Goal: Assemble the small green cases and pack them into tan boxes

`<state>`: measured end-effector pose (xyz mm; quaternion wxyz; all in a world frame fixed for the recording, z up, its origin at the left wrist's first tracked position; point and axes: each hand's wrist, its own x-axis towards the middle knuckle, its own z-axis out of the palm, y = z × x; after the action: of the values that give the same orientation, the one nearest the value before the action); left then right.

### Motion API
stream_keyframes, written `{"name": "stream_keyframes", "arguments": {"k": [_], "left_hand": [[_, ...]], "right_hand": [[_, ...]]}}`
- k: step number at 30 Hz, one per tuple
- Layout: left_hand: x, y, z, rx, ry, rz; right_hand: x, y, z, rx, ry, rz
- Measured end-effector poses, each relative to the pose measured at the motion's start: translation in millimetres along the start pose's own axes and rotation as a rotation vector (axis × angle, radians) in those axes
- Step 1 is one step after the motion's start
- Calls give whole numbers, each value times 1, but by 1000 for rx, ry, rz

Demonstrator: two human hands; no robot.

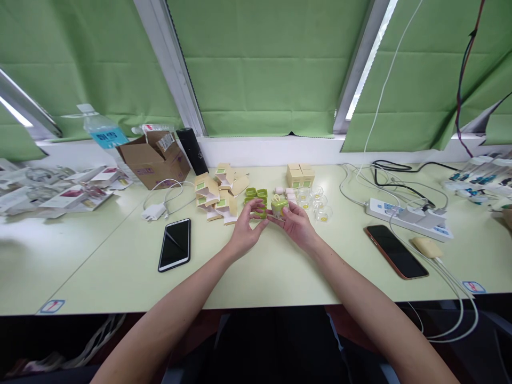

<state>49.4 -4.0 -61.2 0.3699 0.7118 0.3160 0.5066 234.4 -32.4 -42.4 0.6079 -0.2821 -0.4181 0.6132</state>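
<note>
My right hand (299,225) holds a small green case (279,205) with a pale loop on top and a see-through lower part. Close to it on the left, my left hand (248,223) is open, its fingers curved and apart with nothing in them. Behind the left fingers stand several green square cups (250,192), partly hidden. Several small pink pieces (290,192) lie just beyond the case. To their right sit several clear cups (323,213) with yellow marks.
Opened cream boxes (206,188) lie left of the cups, closed boxes (301,175) at the back. A phone (175,245) lies left, another phone (396,252) right. A power strip (408,217) with cables, a cardboard box (154,162) and a bottle (104,130) stand farther out.
</note>
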Motion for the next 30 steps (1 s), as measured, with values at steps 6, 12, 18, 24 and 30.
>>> {"name": "stream_keyframes", "arguments": {"k": [6,12,18,24,30], "left_hand": [[-2,3,1,18,-28,-13],[-2,4,1,-14,-41,-23],[-3,7,3,-63,-51,-27],[-3,6,3,-102,-64,-33],[-3,5,3,-125,-61,-29]], "right_hand": [[1,4,-3,-94,48,3],[2,8,-4,-140,53,-9],[1,9,-1,-254,44,-83],[-1,9,4,-357,44,-131],[1,11,3,-388,46,-170]]}}
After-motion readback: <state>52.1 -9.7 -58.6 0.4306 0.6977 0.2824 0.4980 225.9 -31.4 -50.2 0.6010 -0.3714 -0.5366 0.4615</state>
